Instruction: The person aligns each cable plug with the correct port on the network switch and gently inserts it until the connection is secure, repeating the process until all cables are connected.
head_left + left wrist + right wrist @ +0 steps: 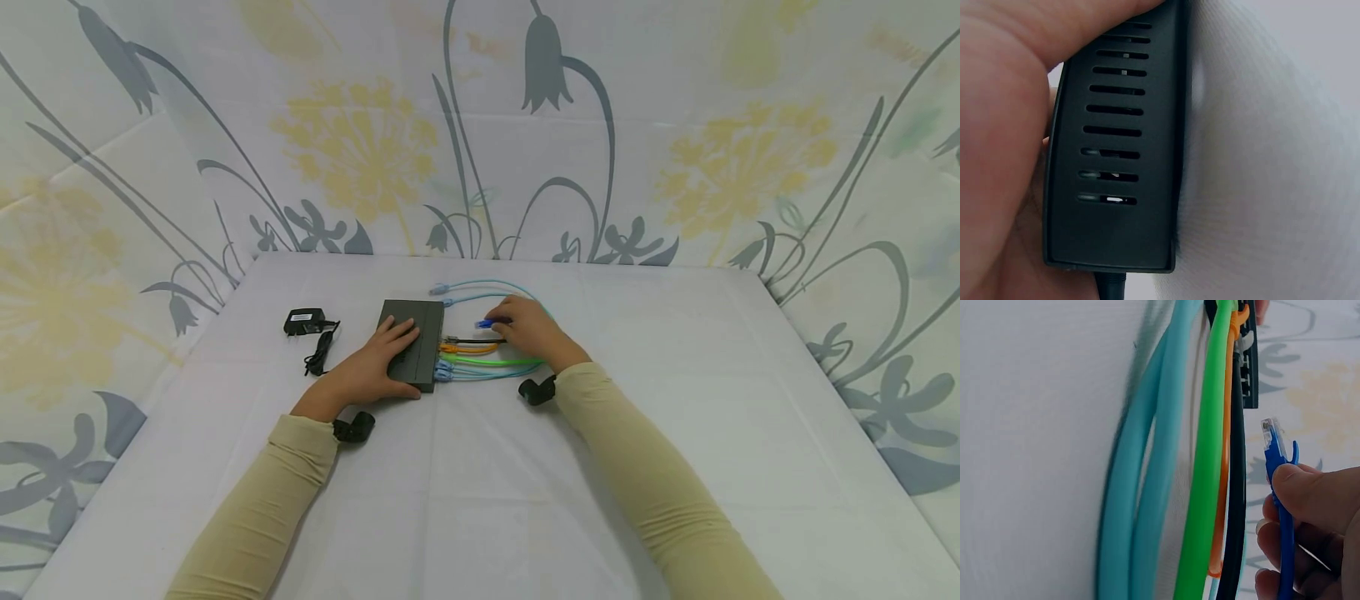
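Note:
My left hand (375,362) rests on a black network switch (416,321), its fingers spread over the top and its thumb along the near side. The slotted side of the switch (1113,237) shows in the left wrist view. With thumb and fingers, my right hand (528,329) pinches a blue Ethernet cable (1286,550) just behind its clear plug (1270,434). That plug is apart from the switch and points toward its port side. A black cable (1234,487), an orange cable (476,350), a green cable (1207,469) and light blue cables (1163,425) run from the ports.
A black power adapter (302,322) with a bundled cord (321,350) lies left of the switch. Loose light blue cable ends (440,289) lie beyond the switch's far right corner. White cloth (480,483) covers the table, and a patterned curtain (487,150) stands behind.

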Action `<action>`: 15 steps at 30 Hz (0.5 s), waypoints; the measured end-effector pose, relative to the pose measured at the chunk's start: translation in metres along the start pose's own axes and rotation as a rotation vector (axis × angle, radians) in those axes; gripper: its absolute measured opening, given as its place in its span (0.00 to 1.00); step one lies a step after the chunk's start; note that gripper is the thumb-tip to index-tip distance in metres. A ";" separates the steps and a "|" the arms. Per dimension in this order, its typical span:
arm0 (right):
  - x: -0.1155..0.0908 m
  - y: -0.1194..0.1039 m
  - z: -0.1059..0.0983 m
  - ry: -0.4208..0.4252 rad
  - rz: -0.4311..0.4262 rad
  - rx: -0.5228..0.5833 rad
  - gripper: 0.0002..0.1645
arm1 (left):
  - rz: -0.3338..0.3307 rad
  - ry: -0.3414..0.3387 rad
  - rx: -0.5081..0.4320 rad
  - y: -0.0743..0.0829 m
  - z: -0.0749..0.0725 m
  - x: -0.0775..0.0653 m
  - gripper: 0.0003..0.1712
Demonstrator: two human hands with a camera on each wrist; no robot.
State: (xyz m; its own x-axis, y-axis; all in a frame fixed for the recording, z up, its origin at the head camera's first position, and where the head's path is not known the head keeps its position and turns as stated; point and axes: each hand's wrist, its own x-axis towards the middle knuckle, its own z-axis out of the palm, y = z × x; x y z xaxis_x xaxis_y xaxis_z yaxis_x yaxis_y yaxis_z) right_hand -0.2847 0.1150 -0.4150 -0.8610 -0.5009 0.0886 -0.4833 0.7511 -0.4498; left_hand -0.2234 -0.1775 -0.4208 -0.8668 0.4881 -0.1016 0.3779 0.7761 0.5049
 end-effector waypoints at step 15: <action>0.006 -0.013 0.003 -0.051 -0.024 0.006 0.17 | 0.011 -0.004 -0.003 -0.003 0.001 0.001 0.61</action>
State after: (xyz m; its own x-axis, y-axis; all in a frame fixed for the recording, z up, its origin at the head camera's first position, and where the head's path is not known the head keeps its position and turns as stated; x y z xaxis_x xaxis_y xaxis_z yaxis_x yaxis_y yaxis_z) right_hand -0.2836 0.1010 -0.4117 -0.8400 -0.5399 0.0541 -0.5024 0.7361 -0.4537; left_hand -0.2251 -0.1787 -0.4234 -0.8615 0.4979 -0.0992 0.3862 0.7695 0.5086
